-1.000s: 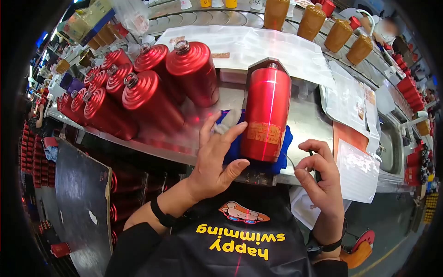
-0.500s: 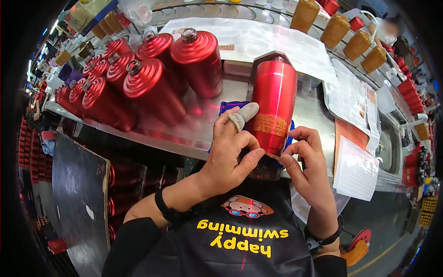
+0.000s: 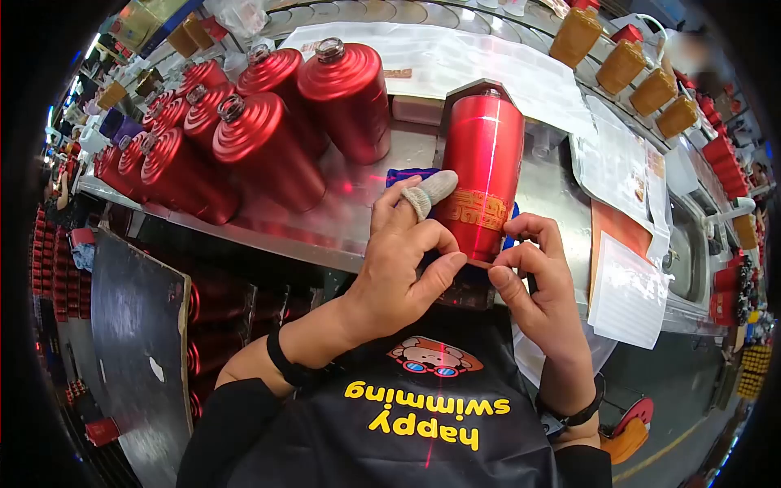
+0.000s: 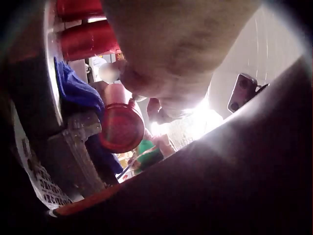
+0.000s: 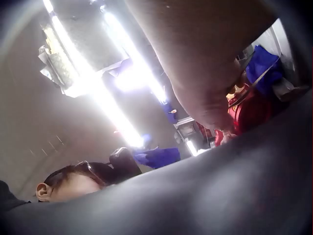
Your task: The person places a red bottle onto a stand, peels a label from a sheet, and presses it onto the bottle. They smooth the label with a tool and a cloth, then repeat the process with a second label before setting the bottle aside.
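Note:
A red bottle [image 3: 486,154] with a gold pattern lies on a blue cloth [image 3: 399,176], its neck pointing away from me and its base towards me. My left hand [image 3: 404,264] is beside the base, thumb and forefinger pinching one end of a thin strip [image 3: 480,264]. A pale fabric finger cover [image 3: 431,193] on this hand rests against the bottle's side. At the right of the base, my right hand [image 3: 541,285] pinches the strip's other end between thumb and fingers. A dark slim object shows among its fingers. The left wrist view shows the round base [image 4: 122,128] end-on.
Several upright red bottles [image 3: 272,150] crowd the left of the metal table [image 3: 358,211]. A white sheet [image 3: 455,57] covers the back, before a conveyor with brown bottles [image 3: 576,37]. Papers [image 3: 630,289] and a sink [image 3: 691,260] are at the right; a dark board [image 3: 138,317] leans lower left.
My hands have come together at the bottle's base, the strip passing from the right hand alone to between both. The left fingers have curled in. Over the last half second both hands barely moved.

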The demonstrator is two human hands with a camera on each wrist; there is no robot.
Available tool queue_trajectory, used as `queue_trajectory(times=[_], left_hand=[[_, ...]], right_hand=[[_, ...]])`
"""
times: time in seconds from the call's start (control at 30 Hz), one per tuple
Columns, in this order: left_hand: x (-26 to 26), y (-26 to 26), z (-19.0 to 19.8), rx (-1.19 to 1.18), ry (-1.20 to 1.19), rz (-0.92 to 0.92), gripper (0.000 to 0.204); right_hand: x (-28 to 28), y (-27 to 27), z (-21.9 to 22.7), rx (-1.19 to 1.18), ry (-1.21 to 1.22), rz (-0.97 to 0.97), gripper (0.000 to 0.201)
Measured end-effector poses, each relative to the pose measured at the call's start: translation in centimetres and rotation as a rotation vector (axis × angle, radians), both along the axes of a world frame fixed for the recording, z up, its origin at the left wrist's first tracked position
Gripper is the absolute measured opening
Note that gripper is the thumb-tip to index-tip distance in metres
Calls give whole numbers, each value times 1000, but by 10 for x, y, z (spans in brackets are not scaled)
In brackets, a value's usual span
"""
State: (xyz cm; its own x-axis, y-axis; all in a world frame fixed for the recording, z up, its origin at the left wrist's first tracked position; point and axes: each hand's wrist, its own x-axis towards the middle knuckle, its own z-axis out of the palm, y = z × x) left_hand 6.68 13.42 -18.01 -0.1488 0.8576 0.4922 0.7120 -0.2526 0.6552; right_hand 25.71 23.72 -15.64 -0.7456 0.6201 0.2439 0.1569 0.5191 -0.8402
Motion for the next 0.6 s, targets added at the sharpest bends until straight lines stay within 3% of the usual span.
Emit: queue_trajectory(times=[0.23,0.33,0.6], left_hand=[[-4,-2,-17,-41,-128,76,17],[-7,-3,-22,-82,-285,77,19],[-2,6,-22,-24,-222,111,31]], right_hand=[[-3,-1,-6,75,-15,-68,12],[-3,0,-7,54,-7,-69,12],[-1,1,-9,-9,10,-80,10]])
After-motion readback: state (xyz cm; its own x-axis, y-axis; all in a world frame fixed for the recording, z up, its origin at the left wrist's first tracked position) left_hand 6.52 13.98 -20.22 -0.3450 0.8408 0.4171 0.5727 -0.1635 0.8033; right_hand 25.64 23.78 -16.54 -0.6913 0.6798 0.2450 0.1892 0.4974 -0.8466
